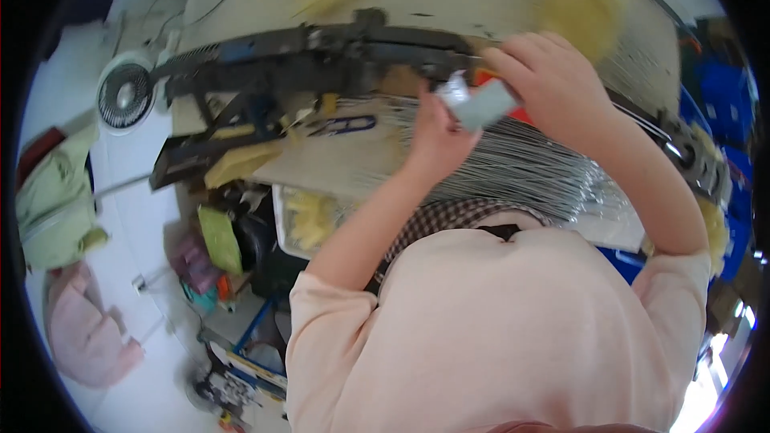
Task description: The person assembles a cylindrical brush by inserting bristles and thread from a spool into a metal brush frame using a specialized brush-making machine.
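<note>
Pinching pale block (pixel 491 106) between thumb and fingers, left hand (pixel 441 136); right hand (pixel 553 88) curled at block's right, cannot tell whether its fingers pinch anything. Red piece (pixel 521 114) just under right palm. Beyond left fingertips, dark metal machine (pixel 321 60); nearer body, thin metal rods (pixel 513 164); left of fingers, blue-handled tool (pixel 346 124); far left, fan (pixel 126 96).

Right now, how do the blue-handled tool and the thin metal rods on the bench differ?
The blue-handled tool is a single item; the metal rods form a broad heap. The tool's handles are dark blue, while the rods are silvery grey. The tool lies left of the left hand, most of the rods to its right. Both rest on the bench.
</note>
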A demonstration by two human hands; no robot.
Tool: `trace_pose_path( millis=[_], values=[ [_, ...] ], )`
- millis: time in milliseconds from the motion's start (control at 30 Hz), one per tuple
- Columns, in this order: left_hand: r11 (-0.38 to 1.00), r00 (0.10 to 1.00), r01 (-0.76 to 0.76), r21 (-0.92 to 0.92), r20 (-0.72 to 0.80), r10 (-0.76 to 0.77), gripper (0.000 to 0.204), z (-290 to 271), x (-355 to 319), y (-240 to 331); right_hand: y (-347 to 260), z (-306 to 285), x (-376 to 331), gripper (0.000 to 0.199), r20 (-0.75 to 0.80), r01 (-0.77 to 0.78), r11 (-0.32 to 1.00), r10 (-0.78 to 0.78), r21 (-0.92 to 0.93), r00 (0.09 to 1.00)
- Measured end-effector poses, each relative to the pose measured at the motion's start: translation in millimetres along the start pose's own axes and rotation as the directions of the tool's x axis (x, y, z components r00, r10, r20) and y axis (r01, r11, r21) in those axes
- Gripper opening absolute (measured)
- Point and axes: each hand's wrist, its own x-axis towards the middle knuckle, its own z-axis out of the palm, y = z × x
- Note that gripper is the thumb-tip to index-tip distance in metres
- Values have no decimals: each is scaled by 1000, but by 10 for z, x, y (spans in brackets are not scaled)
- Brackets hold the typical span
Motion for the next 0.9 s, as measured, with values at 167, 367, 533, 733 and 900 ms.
trace_pose_path(
  millis=[167,367,533,733,900],
  values=[
    [752,971,233,-616,99,-219,61,101,44,72,-213,162,-272,62,145,-15,1000,12,18,989],
    [995,992,24,-97,127,-11,73,-90,113,6,-312,708,-452,64,306,-379,899,306,218,902],
    [967,912,-97,235,411,-8,58,-729,128,51,-236,400,-400,68,293,-249,918,156,310,943],
    [735,674,677,39,367,-641,51,-1879,-433,-125,-18,356,-827,53,166,-429,806,397,408,903],
    [531,732,478,-700,-17,-681,48,-1811,-539,-491,54,404,-789,54,100,-454,872,443,183,891]
  ],
)
